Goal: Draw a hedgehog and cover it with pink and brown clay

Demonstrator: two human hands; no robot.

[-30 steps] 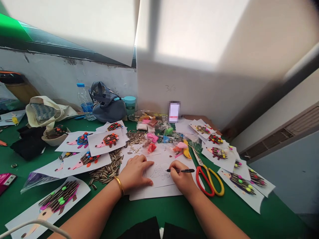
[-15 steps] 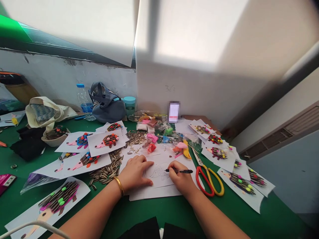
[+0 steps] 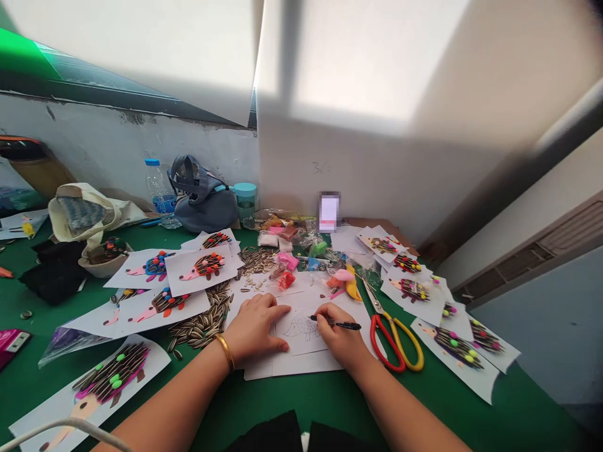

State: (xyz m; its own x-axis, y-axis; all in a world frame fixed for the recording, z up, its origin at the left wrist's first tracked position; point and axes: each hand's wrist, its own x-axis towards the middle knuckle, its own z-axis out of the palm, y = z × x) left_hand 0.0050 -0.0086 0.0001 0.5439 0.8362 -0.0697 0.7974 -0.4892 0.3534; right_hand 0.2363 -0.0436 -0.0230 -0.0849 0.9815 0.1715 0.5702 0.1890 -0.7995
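Note:
A black pen [image 3: 347, 325] is pinched in my right hand [image 3: 340, 336], its tip on a small white sheet of paper [image 3: 301, 346]. Drawn on that sheet in thin lines is a hedgehog [image 3: 301, 325] with short marks over its back. My left hand [image 3: 259, 331] lies flat on the paper at the drawing's left, thumb and fingers apart. More white sheets lie underneath. Right of my right hand are scissors [image 3: 398, 342] with one red and one yellow handle. Sunflower seeds [image 3: 207, 317] are heaped left of my left hand.
Finished hedgehog cards [image 3: 200, 270] lie at the left, with more cards [image 3: 412, 289] at the right. Bagged coloured clay [image 3: 287, 260] sits behind the paper. A phone [image 3: 328, 212] leans on the wall. A blue bag [image 3: 205, 204], bottle [image 3: 160, 188] and teal-lidded cup [image 3: 245, 201] stand at the back.
My right hand and the pen have shifted slightly left and up over the drawing. The hedgehog's back shows more marks. My left hand stays in place.

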